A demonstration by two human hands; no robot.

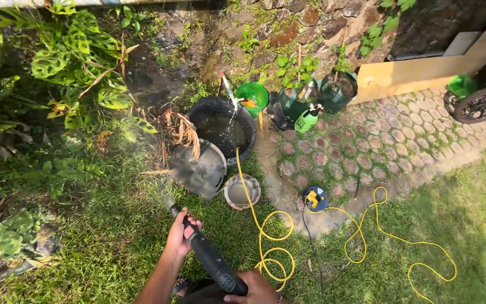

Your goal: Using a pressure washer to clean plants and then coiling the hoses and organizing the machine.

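Both my hands hold a black spray wand (209, 259) that points up and to the left over the grass. My left hand (180, 235) grips its barrel near the nozzle end. Gripping the rear handle at the bottom edge of the view is my right hand (257, 288). A faint mist leaves the nozzle (173, 210) toward the leafy plants (77, 53). A yellow hose (271, 239) coils on the grass right of the wand and runs up to a black tub (220, 126) of water.
A black lid (201, 169) leans on the tub, with a small round bowl (242, 192) beside it. A blue and yellow pump (315, 198), green bucket (252, 97), green spray bottle (307, 119) and potted plants (333, 90) sit on the paving. A motorbike wheel (479, 104) is at right.
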